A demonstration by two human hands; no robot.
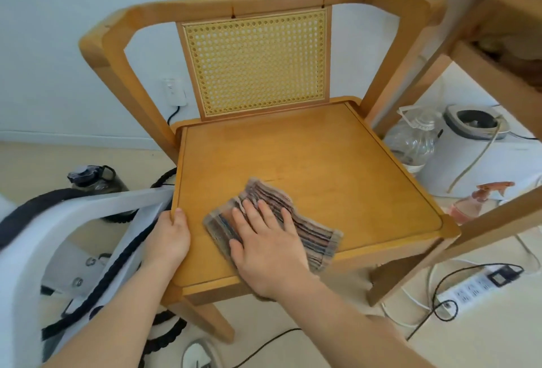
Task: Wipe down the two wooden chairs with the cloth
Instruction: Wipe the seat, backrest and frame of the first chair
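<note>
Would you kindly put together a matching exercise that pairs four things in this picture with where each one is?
Things:
1. cloth
2. left hand
3. spray bottle
4. power strip

Places:
A. white, on the floor at the front right
B. spread on the seat under the flat right hand
C. gripping the seat's left edge
D. pinkish, just right of the seat

Pairs: 1-B, 2-C, 3-D, 4-A

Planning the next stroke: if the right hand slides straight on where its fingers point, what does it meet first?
Only bare seat, then probably the cane backrest at its bottom rail; depth is uncertain.
</note>
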